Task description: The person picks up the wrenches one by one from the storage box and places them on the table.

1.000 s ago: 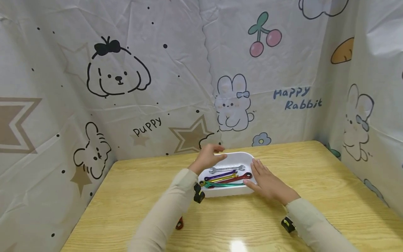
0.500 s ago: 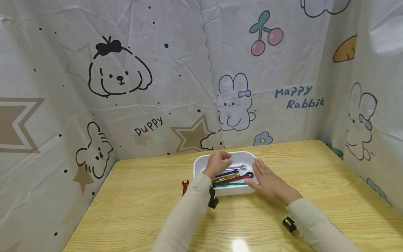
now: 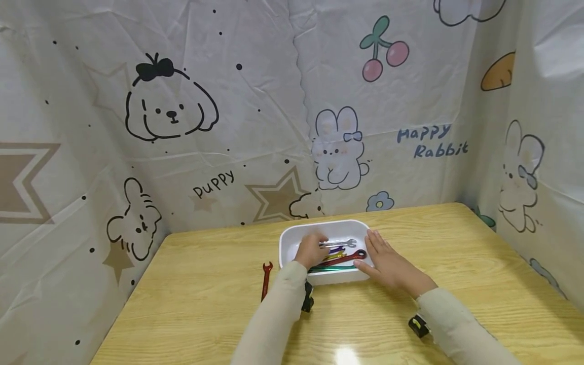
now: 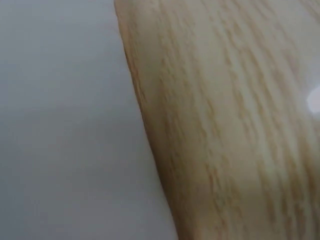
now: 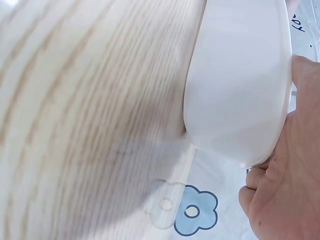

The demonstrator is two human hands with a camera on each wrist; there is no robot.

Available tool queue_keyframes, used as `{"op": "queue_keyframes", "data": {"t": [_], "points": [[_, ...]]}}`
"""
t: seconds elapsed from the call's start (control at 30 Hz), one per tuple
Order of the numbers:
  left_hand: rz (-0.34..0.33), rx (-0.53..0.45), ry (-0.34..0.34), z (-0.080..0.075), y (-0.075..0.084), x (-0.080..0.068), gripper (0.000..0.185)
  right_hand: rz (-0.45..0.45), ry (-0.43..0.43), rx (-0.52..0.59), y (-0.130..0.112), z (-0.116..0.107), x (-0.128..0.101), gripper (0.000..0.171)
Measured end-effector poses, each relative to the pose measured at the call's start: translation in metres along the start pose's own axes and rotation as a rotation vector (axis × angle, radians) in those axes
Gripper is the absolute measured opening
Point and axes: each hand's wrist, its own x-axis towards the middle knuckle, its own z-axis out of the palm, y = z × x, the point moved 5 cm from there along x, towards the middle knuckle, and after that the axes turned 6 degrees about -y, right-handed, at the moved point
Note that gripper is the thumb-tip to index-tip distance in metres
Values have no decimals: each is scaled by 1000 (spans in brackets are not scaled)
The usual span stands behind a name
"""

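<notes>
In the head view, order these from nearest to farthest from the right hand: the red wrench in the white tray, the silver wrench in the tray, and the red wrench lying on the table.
Measured from the right hand:
1. Red wrench in the white plastic tray, its ring end just left of the fingers.
2. Silver wrench, further back in the tray.
3. Red wrench on the wooden table, outside the tray on its far left.

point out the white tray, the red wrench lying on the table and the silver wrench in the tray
white tray [image 3: 286,242], head view, left inner wall by the rim.
red wrench on the table [image 3: 265,282], head view, middle of its shaft.
silver wrench [image 3: 343,243], head view, shaft near its right open end.
</notes>
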Motion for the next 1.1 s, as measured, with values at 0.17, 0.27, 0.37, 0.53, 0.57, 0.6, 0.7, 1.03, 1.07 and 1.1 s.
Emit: {"op": "queue_keyframes", "data": {"t": [0.17, 0.27, 0.37, 0.53, 0.57, 0.6, 0.7, 1.03, 1.07, 1.1], "points": [[19, 189, 10, 6, 0, 3, 27, -4, 12, -1, -1, -1, 0, 87], [19, 235, 22, 7, 1, 5, 24, -1, 10, -1, -2, -2, 0, 87], [30, 257, 29, 6, 4, 5, 18, 0, 11, -1, -2, -3, -1, 87], [74, 348, 61, 4, 10, 3, 9, 6, 3, -6, -3, -3, -1, 87], [80, 368, 72, 4, 10, 3, 9, 8, 2, -4, -3, -3, -1, 87], [83, 380, 81, 5, 11, 2, 10, 9, 1, -2, -3, -3, -1, 87], [70, 396, 106, 5, 10, 1, 10, 10, 2, -2, -3, -3, -1, 86], [-36, 401, 172, 5, 3, 1, 10, 18, -5, 4, -4, -2, -2, 86], [-42, 409, 174, 5, 3, 1, 9, 20, -7, 2, -5, -2, -3, 87], [-50, 419, 171, 5, 3, 1, 9, 21, -8, 1, -5, -2, -3, 87]]}}
